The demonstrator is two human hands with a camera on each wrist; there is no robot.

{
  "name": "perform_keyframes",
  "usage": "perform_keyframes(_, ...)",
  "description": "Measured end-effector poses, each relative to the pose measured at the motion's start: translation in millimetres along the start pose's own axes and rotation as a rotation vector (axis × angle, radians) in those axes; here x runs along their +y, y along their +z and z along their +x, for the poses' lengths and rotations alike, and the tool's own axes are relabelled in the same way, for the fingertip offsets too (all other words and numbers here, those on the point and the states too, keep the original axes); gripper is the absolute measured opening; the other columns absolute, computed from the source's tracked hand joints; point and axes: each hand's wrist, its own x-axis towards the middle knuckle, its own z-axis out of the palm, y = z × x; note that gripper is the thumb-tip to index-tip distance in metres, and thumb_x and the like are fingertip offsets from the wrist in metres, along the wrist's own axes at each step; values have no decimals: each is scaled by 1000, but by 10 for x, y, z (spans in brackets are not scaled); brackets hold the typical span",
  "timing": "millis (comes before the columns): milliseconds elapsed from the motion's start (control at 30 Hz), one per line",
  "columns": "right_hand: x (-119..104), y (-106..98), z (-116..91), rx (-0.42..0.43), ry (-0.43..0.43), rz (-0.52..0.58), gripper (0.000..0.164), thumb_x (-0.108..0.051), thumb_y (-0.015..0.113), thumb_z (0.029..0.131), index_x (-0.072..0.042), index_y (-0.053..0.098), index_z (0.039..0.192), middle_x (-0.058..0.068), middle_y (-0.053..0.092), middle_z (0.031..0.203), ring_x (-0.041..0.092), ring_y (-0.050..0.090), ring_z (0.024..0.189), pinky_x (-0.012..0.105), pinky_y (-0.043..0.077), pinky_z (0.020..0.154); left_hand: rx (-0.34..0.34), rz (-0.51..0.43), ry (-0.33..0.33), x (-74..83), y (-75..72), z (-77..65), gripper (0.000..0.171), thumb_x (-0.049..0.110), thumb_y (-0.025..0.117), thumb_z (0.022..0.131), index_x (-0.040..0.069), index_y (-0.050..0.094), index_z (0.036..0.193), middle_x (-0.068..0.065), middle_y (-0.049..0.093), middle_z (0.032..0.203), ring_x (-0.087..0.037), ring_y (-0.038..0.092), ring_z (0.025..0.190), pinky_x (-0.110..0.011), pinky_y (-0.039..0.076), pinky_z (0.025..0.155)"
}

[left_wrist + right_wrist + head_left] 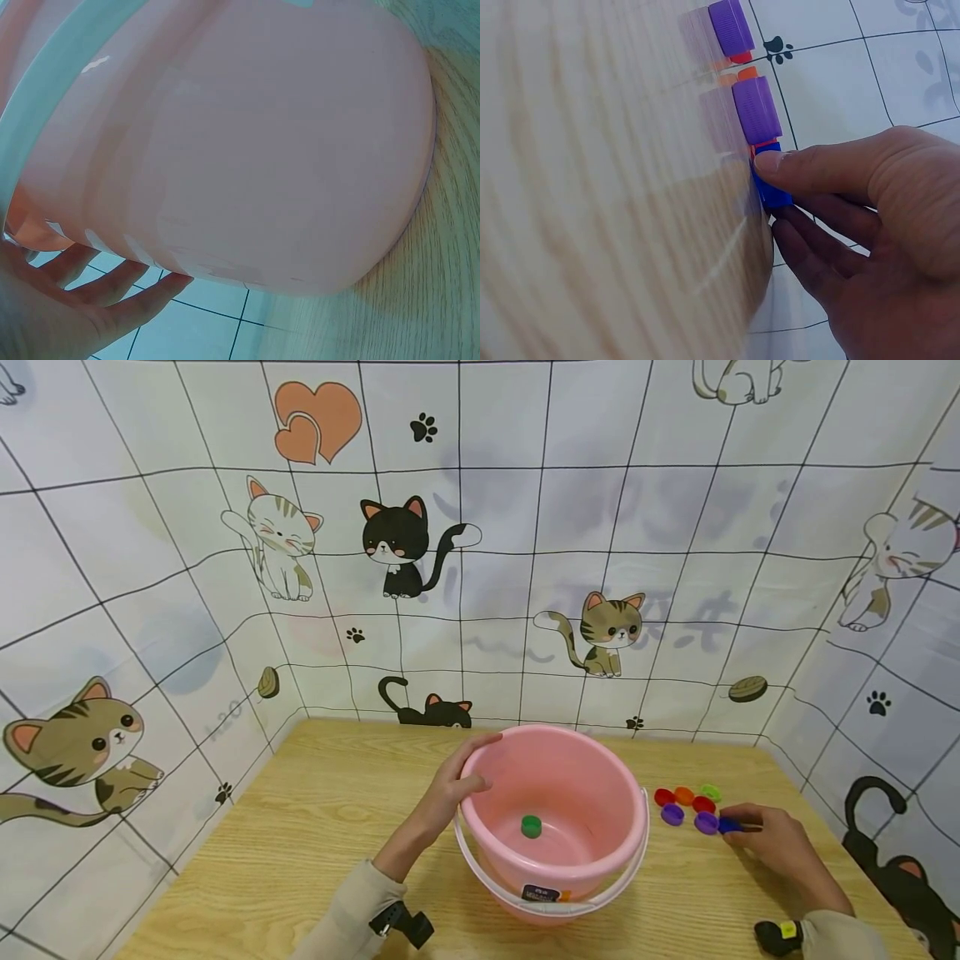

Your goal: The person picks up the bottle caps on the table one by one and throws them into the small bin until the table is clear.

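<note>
A pink plastic bucket [517, 860] with its white handle [558, 907] hanging down at the front stands on the table. My left hand [448, 792] holds its left rim, the thumb over the edge; in the left wrist view the fingers [142, 304] lie along the bucket's side. Inside, a green bottle cap [531, 827] rests on the bottom. To the right of the bucket, my right hand [783, 847] pinches a blue bottle cap [777, 191] between thumb and fingers, low at the tabletop. Right beside it is a purple bottle cap [707, 823].
Several more caps lie grouped between bucket and right hand: another purple cap [672, 814], two red caps [664, 797], an orange cap [683, 796] and a light green cap [711, 792]. A cat-patterned cloth [495, 585] encloses the wooden table [300, 852] at the back and sides.
</note>
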Motion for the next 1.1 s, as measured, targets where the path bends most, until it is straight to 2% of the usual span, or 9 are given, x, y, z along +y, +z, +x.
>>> perform_keyframes(267,-38,-26,17,-8,12,-8,42,-13,79,88,7,69,123,32,70,121,51,66,111,64,53,92,7,7,-2,-6,-3,7,66,19,57,90,24,45,155,-15,47,154,-47,57,127,-69,51,97)
perform_keyframes(633,-67,-42,-1,-12,23,-14,43,-11,78,88,8,68,125,33,68,123,53,64,113,64,52,92,9,24,1,-13,-3,8,66,20,57,89,23,46,155,-14,47,154,-44,57,128,-65,52,98)
perform_keyframes(933,-125,-77,-2,-27,77,11,46,-7,78,88,10,65,128,35,66,126,52,64,113,61,55,92,3,18,2,-13,-1,14,67,20,57,89,23,45,155,-13,46,155,-44,56,129,-66,52,98)
perform_keyframes(1100,-134,-93,-10,-37,73,5,44,-5,77,88,11,64,127,35,66,125,50,66,110,58,56,90,3,19,4,-16,-3,11,66,20,57,89,23,45,155,-12,45,156,-44,56,130,-67,51,99)
